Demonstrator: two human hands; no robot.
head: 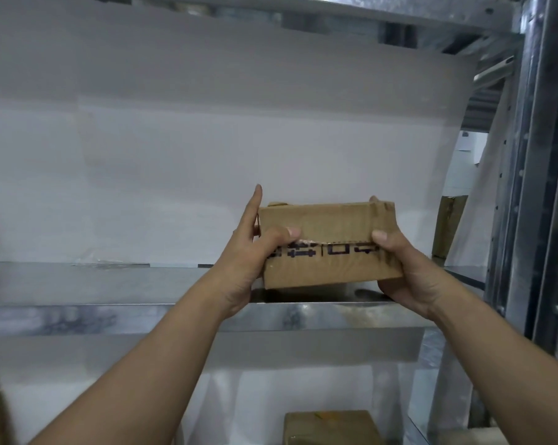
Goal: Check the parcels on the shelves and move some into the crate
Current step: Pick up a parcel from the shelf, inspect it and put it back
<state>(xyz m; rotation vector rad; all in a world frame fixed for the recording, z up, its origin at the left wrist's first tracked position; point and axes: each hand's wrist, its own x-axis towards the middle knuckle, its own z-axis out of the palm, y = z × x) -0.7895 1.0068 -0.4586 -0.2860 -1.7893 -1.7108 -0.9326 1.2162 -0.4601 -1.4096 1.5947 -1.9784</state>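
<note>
Both hands grip taped rectangular cardboard parcel

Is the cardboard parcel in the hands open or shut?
Shut: printed tape crosses the parcel, and no flap stands lifted.

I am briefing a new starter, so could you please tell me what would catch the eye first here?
The small brown cardboard parcel with dark-printed tape stands out at centre, gripped at its ends by the left hand and the right hand over the shiny grey metal shelf. A plain white sheet fills the background, and a second brown cardboard parcel lies lower down, at the bottom edge.
</note>
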